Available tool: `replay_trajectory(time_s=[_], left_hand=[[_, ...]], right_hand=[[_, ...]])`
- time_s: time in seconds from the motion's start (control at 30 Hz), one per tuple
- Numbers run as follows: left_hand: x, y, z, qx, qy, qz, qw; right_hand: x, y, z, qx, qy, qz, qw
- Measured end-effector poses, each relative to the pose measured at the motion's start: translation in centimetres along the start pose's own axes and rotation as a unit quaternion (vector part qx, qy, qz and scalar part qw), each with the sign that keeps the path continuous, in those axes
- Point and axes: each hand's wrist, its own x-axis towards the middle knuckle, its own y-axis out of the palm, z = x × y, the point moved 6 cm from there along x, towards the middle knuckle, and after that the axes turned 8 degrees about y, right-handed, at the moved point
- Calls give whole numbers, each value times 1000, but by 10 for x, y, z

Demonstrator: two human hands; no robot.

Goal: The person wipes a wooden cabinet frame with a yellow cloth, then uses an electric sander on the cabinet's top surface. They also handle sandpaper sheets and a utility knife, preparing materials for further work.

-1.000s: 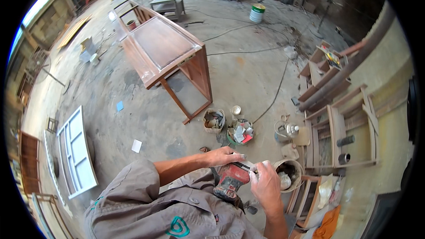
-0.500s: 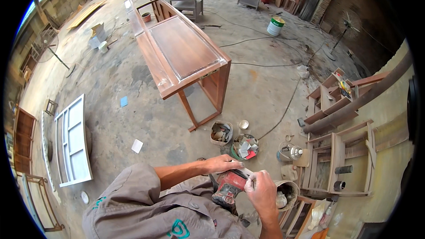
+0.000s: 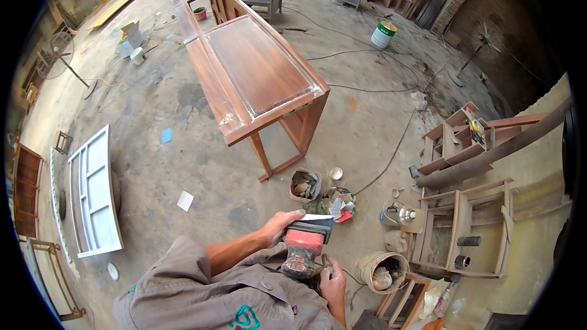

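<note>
A red and black power sander (image 3: 302, 249) is held up in front of my lap, its dark flat pad facing away from me. A white sheet, probably sandpaper (image 3: 319, 217), lies along the far edge of the pad. My left hand (image 3: 281, 227) grips the pad's left end, with its thumb and fingers by the sheet. Close to the sander's right side is my right hand (image 3: 332, 278), its fingers curled; what they hold, if anything, is hidden. Just beyond the sander stands a basin of sandpaper scraps (image 3: 338, 201), beside a sack-like container of pieces (image 3: 305, 184).
A long brown wooden cabinet (image 3: 263, 67) lies ahead on the concrete floor. To my right are a bucket (image 3: 361, 269), a metal spray-gun cup (image 3: 403, 215) and bare wooden frames (image 3: 458, 226). A white panel frame (image 3: 98, 192) stands at left. Cables cross the floor.
My right hand has left the white sheet and dropped down beside the sander's body. The sander has turned more upright, pad away from me, and my left hand has shifted left with it.
</note>
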Motion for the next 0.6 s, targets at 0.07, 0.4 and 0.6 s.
replay_trajectory(time_s=[0.07, 0.4, 0.6], left_hand=[[-1, -9, 8, -77, -1, -22, 997], [-17, -37, 24, -302, -24, -99, 948], [3, -21, 17, -342, -38, -22, 939]], right_hand=[[10, 6, -6, 8, 20, 18, 1000], [27, 53, 25, 67, 93, 228, 967], [37, 53, 28, 132, 18, 146, 980]])
